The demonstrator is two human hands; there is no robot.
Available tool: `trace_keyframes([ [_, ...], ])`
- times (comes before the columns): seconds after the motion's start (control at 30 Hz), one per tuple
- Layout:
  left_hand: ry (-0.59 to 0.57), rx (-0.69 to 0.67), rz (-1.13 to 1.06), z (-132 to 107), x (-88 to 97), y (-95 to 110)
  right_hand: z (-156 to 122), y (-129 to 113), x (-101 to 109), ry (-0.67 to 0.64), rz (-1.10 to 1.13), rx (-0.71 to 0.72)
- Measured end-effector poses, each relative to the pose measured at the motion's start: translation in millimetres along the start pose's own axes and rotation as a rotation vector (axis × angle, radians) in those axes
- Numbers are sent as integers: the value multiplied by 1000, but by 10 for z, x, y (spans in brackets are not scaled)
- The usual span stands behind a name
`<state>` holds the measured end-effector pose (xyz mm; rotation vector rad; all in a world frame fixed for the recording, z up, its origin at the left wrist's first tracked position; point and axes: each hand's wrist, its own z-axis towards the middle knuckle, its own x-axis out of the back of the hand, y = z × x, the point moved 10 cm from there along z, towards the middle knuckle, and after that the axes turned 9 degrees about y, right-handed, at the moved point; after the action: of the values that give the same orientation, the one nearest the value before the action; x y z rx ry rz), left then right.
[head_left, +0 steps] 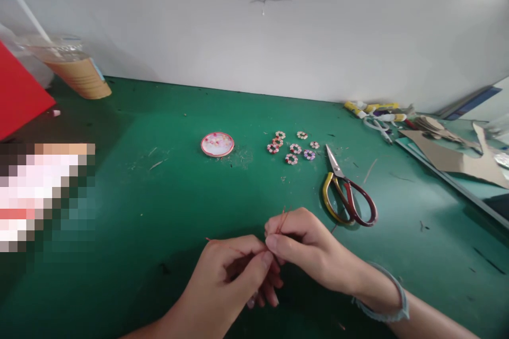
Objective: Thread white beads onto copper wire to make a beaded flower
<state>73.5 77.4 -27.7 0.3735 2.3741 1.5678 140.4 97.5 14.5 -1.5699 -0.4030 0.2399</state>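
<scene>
My left hand (pixel 230 275) and my right hand (pixel 302 243) meet low in the middle of the green table (pixel 159 212), fingertips pressed together. Both pinch a thin red thread (pixel 283 217) whose ends stick up above my right hand and out to the left. Anything else between the fingers is hidden. A pale bracelet (pixel 387 296) circles my right wrist. Beyond the hands lie several small bead rings (pixel 293 147) and a round pink dish (pixel 217 144) of beads. Scissors (pixel 348 196) with yellow and dark red handles lie just right of my right hand.
A tilted plastic cup (pixel 75 69) with a straw stands at the back left beside a red sheet (pixel 19 95). Glue tubes (pixel 374 110), cardboard pieces (pixel 453 153) and a cutting mat lie at the right. A white wall backs the table. A blurred patch covers the left edge.
</scene>
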Motion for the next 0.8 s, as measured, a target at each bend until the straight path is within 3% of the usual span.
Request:
trace_keyframes([
  [0.23,-24,-26,-49,-5,-37,42,-1,77,32,54,179,-16],
  [0.5,-20,-5,-25,-24,-31,27,18,23,118,57,128,-17],
  [0.8,-31,-23,-157,-60,-16,-28,54,58,216,82,136,-40],
])
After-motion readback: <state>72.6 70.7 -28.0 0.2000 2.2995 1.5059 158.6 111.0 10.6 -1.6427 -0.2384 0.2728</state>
